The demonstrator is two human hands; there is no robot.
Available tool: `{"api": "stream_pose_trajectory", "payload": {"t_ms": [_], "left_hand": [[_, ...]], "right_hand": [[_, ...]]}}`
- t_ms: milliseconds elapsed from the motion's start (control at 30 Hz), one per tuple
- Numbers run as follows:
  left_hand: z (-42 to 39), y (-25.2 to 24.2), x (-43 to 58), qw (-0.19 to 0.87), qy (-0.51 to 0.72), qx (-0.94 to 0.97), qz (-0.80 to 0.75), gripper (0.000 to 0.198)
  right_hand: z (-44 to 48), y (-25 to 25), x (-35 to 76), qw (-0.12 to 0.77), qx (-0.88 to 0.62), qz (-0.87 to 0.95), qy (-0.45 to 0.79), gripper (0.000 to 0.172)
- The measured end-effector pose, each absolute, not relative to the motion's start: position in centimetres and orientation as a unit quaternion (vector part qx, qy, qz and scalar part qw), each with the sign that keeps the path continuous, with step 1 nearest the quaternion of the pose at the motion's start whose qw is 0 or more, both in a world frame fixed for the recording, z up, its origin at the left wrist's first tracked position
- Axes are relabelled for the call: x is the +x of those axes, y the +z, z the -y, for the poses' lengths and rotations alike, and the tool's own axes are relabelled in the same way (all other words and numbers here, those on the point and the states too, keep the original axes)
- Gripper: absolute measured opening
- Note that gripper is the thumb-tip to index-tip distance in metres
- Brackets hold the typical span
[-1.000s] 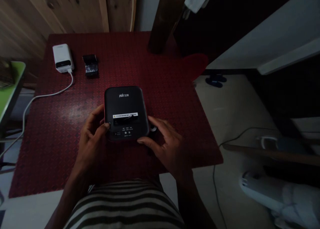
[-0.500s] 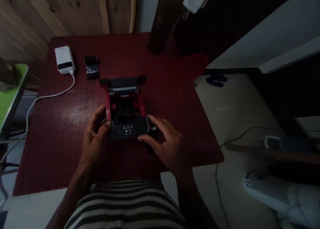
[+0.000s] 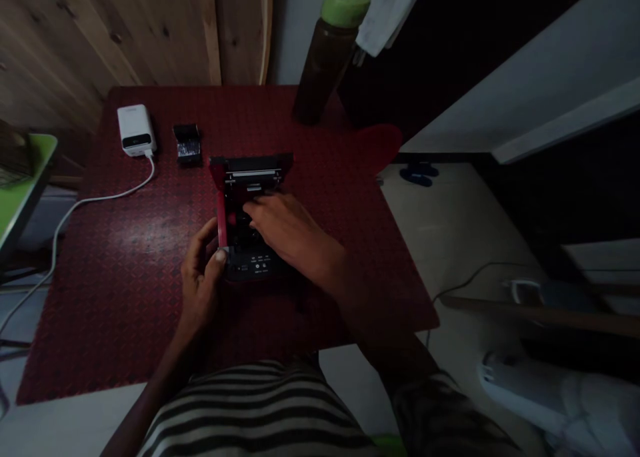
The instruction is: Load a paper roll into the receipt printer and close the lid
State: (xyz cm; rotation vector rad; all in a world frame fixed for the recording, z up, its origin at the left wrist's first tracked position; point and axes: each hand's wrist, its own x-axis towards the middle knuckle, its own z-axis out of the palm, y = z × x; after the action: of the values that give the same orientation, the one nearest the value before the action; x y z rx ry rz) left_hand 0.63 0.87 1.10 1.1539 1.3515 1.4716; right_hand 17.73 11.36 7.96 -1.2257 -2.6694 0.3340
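A black thermal printer (image 3: 250, 268) sits on the red table cover (image 3: 120, 277) with its lid (image 3: 251, 167) raised, showing a red-edged compartment. My left hand (image 3: 201, 280) grips the printer's left front corner, its thumb on the front panel. My right hand (image 3: 285, 225) lies over the open compartment with its fingers reaching in. It hides most of the inside, and I see nothing held in it.
A white power bank (image 3: 136, 130) with a white cable (image 3: 95, 200) and a small black foil-faced object (image 3: 188, 144) lie at the table's far left. A dark bottle with a green cap (image 3: 327, 64) stands at the far edge. A green surface (image 3: 20, 174) is at left.
The printer's lid has swung up and back, exposing the red compartment. My right hand has moved from beside the printer to over the compartment. My left hand stays on the printer's corner.
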Motion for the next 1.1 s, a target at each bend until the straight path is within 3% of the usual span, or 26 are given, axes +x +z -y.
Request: {"api": "stream_pose_trajectory", "payload": {"t_ms": [200, 667, 933, 1100], "left_hand": [[-0.7, 0.8, 0.4, 0.405, 0.573, 0.456, -0.548, 0.054], [-0.6, 0.5, 0.4, 0.411, 0.569, 0.448, -0.553, 0.054], [-0.8, 1.0, 0.6, 0.417, 0.582, 0.443, -0.54, 0.05], [-0.9, 0.9, 0.7, 0.407, 0.597, 0.437, -0.536, 0.053]], "right_hand": [[-11.8, 7.6, 15.9, 0.045, -0.402, 0.91, 0.087, 0.04], [-12.1, 9.7, 15.3, -0.012, -0.447, 0.891, 0.08, 0.032], [-9.7, 9.7, 16.2, 0.085, -0.455, 0.885, 0.041, 0.02], [-9.2, 10.9, 21.7, 0.299, -0.445, 0.84, 0.087, 0.023]]}}
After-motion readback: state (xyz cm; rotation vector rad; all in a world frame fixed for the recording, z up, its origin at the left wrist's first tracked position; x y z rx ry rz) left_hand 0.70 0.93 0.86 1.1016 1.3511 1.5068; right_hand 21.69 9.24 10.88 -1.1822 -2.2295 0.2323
